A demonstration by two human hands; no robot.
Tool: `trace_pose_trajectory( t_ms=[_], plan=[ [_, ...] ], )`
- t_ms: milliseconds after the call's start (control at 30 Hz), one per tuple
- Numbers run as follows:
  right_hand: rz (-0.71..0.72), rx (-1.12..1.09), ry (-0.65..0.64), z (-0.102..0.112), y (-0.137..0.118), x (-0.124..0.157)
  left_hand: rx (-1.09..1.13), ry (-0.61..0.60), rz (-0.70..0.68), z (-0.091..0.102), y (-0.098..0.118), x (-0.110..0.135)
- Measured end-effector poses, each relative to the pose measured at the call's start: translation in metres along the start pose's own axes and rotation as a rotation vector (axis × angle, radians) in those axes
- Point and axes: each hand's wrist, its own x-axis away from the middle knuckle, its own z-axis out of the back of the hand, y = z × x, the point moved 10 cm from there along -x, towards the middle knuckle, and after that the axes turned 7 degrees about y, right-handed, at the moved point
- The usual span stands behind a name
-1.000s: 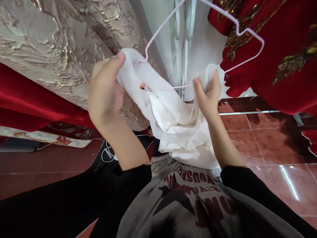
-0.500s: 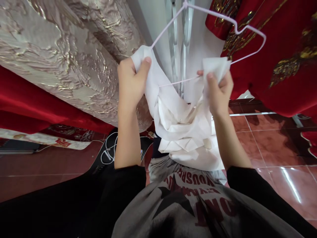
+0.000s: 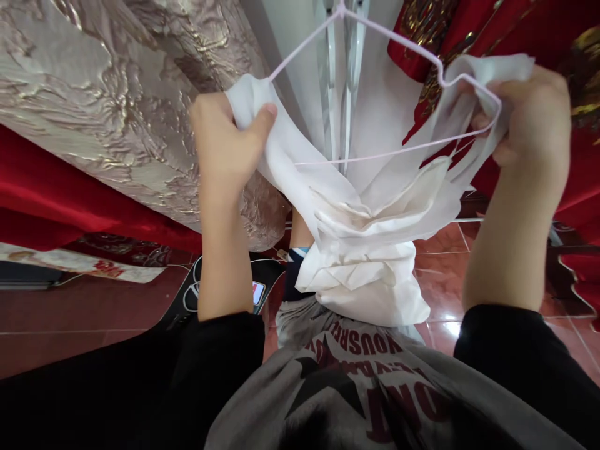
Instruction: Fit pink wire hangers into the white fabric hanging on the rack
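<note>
A thin pale-pink clothes hanger (image 3: 375, 156) hangs in front of me, its hook beyond the top edge. Sheer white garment (image 3: 370, 225) drapes from it, bunched in folds toward my lap. With thumb and fingers my left hand (image 3: 229, 137) grips the cloth at the hanger's left end, which the fabric covers. My right hand (image 3: 529, 115) holds the garment's other side around the hanger's right end; part of that pink arm and its notch show against the cloth. Several of the right fingers are hidden behind fabric.
Shiny beige textured fabric (image 3: 117, 112) hangs at the left over red cloth. Red fabric with gold sequins (image 3: 426, 37) hangs at the right. Metal rails (image 3: 344, 87) stand behind the hanger. A lit phone (image 3: 257, 292) and white cable (image 3: 190, 297) lie on a black surface.
My right hand has moved right and up, spreading its side of the white garment out to the hanger's right end. My left hand has shifted slightly left, keeping its grip.
</note>
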Motion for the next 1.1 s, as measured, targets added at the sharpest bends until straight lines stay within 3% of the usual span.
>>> trace_pose_trajectory(
  t_ms=[100, 167, 267, 433, 667, 833, 933, 1033, 1100],
  plan=[
    [0.038, 0.134, -0.159, -0.027, -0.020, 0.017, -0.036, 0.001, 0.011, -0.001, -0.002, 0.000],
    [0.207, 0.147, -0.179, -0.031, -0.044, 0.028, -0.035, 0.003, 0.006, -0.001, -0.003, -0.001],
    [0.430, 0.228, -0.149, -0.023, -0.065, 0.036, -0.023, -0.004, -0.007, -0.002, -0.004, 0.000],
    [0.600, 0.300, -0.105, -0.004, -0.070, 0.033, -0.032, 0.018, -0.015, 0.001, -0.007, 0.001],
    [0.602, 0.326, 0.022, 0.016, -0.084, 0.045, 0.036, 0.024, -0.069, 0.006, 0.001, 0.001],
    [0.596, 0.364, -0.080, 0.003, -0.080, 0.046, 0.070, 0.010, -0.050, 0.001, -0.007, 0.001],
    [0.583, 0.360, -0.074, -0.003, -0.072, 0.033, 0.063, 0.014, -0.053, -0.001, -0.014, 0.000],
    [0.567, 0.254, 0.029, 0.006, -0.063, 0.014, 0.033, 0.025, -0.075, -0.001, -0.015, -0.002],
    [0.519, 0.194, 0.023, 0.011, -0.052, 0.004, 0.033, 0.033, -0.103, 0.001, -0.013, -0.003]
  ],
)
